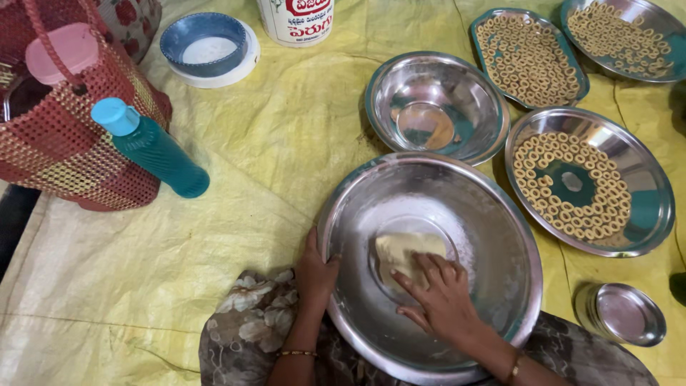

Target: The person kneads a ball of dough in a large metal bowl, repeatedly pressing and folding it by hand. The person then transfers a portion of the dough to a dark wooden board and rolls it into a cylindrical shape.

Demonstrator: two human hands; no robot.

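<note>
Dough (402,250), a pale flattened lump, lies at the bottom of the big steel basin (493,214) in the lower middle of the frame, ringed by a dusting of flour. The right hand (441,297) presses down on the dough's near edge with its fingers spread flat, grasping nothing. The left hand (315,271) clasps the basin's left rim, thumb hooked over the edge.

Just above the basin sits an empty steel bowl (436,107). To the right, a round plate (643,207) carries small dough rings laid in circles; two more trays (529,57) of rings fill the upper right corner. A small steel lid (622,313) rests at the lower right. At the left, a teal bottle (153,150) leans against a red woven basket (57,143). Everything rests on a yellow sheet (143,271).
</note>
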